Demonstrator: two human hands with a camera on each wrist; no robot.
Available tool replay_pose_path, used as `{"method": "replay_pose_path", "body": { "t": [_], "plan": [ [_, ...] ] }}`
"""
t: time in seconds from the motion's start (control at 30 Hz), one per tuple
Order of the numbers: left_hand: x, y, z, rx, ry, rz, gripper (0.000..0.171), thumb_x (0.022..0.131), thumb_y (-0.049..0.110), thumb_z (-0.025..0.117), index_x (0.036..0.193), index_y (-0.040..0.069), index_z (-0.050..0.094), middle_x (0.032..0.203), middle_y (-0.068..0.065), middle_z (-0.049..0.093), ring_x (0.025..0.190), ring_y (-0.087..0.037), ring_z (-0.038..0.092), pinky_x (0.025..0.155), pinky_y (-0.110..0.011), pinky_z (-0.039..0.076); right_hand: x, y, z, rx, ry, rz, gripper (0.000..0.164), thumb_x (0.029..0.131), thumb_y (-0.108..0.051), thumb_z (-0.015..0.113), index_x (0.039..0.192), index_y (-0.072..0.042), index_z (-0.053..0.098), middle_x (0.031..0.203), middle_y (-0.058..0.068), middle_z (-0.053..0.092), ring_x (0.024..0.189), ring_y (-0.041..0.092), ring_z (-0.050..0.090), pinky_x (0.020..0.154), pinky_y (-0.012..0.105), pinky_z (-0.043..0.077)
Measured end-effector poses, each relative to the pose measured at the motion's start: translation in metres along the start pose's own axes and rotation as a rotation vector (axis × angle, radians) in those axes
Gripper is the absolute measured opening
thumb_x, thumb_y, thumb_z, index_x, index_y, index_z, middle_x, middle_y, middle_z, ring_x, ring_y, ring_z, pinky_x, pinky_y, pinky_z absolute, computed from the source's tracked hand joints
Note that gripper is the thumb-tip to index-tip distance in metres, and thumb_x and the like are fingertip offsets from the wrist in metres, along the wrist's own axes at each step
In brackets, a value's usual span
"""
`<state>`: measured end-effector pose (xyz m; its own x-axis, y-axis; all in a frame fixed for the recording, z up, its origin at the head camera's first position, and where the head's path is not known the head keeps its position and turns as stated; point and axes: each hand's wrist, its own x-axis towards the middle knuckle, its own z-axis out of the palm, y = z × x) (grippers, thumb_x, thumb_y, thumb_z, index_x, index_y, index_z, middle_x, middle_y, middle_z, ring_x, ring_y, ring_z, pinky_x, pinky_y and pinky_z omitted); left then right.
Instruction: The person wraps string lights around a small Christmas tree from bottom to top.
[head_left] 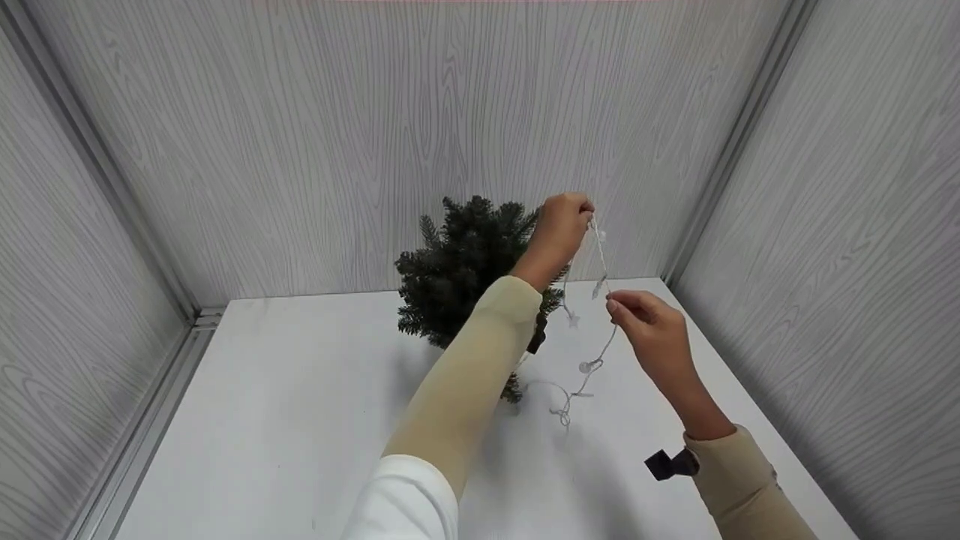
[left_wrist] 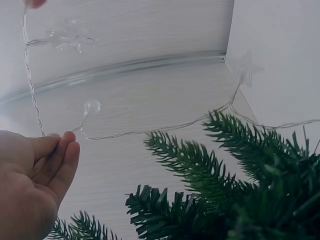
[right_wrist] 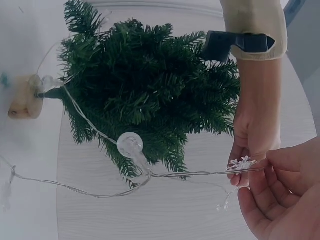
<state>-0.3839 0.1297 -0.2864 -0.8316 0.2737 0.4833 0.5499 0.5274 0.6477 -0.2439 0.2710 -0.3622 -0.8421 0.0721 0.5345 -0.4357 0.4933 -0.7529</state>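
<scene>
Light string [right_wrist: 130,145] in pinched left grip [head_left: 559,231] and pinched right grip [head_left: 657,334]

Beyond the left hand [head_left: 559,229] rises a pale wood-grain back wall [head_left: 300,135] (grey strips [head_left: 735,142] line its corners); a matching side wall [head_left: 847,225] stands right of the right hand [head_left: 660,337], a white tabletop [head_left: 262,412] below both.

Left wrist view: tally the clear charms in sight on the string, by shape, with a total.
Snowflake: 1
Ball: 1
Star: 1
Total: 3
</scene>
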Motion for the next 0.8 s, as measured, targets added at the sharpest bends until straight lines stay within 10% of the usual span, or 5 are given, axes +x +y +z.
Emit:
{"method": "replay_pose_path", "body": {
  "t": [0.4,0.8],
  "plan": [
    [0.015,0.005,-0.003,0.054,-0.057,-0.014,0.020,0.104,0.014,0.057,0.113,0.008,0.074,0.109,-0.006,0.074,0.095,-0.015,0.070,0.083,-0.026,0.055,0.009,-0.017,0.003,-0.001,0.054,-0.034,0.021,0.099,-0.015,0.066,0.114,-0.001,0.073,0.101,0.013,0.071,0.087,0.007,0.066,0.079,0.014,0.052],
    [0.015,0.006,-0.004,0.023,-0.009,-0.063,0.020,0.105,0.016,0.057,0.113,0.009,0.074,0.107,-0.005,0.073,0.093,-0.014,0.068,0.078,-0.026,0.054,0.079,-0.049,-0.007,0.157,0.143,-0.042,0.027,0.099,-0.019,0.066,0.112,0.004,0.072,0.101,0.013,0.069,0.088,0.015,0.067,0.081,0.023,0.054]
  ]
}}
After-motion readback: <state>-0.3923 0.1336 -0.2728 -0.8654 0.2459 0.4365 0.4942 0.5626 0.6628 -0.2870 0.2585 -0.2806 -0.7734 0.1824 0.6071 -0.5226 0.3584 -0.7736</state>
